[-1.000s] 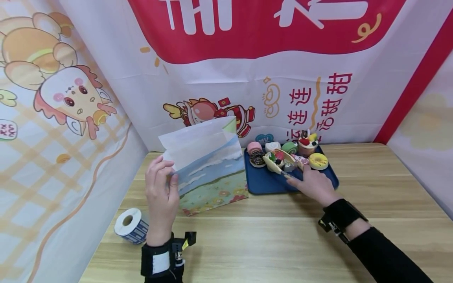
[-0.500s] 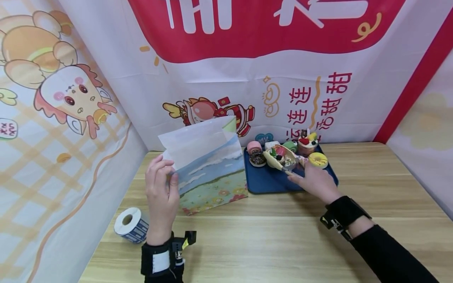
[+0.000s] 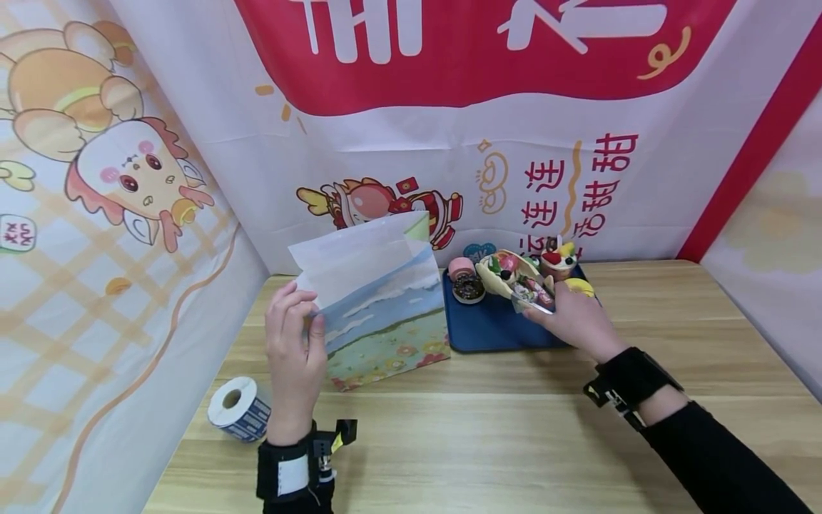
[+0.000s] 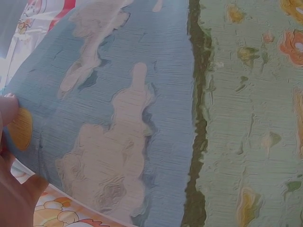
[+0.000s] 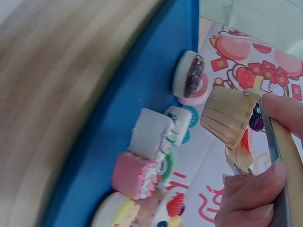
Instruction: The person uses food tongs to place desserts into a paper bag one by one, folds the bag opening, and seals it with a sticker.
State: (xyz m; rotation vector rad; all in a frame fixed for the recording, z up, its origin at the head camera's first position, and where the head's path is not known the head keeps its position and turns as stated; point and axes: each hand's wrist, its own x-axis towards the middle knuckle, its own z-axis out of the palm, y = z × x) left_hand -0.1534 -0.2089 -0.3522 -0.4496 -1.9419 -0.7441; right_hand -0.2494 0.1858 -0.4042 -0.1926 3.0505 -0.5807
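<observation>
In the head view, my left hand [image 3: 295, 350] pinches the left edge of a paper bag [image 3: 385, 314] printed with blue sky, clouds and flowers. The bag stands with its white inside showing at the top. My right hand [image 3: 578, 321] grips tongs, whose wood-faced metal arm [image 5: 284, 156] runs past the fingers in the right wrist view. At the tips of the tongs is a fluted, cream-coloured tart [image 5: 227, 116] with berries. It hangs over the blue tray [image 3: 475, 335], among the toy sweets.
On the tray are a chocolate donut [image 3: 469, 288], a pink roll [image 3: 460, 268], a fruit-topped cup [image 3: 557, 258] and a yellow donut [image 3: 579, 287]. A label roll [image 3: 237, 408] stands left of my left forearm. A printed cloth wall [image 3: 359, 143] closes off the back of the table.
The tart and tongs have risen slightly, and the tart covers the white sweet behind it. My right hand has moved a little, hiding part of the yellow donut. My left hand and bag stay put.
</observation>
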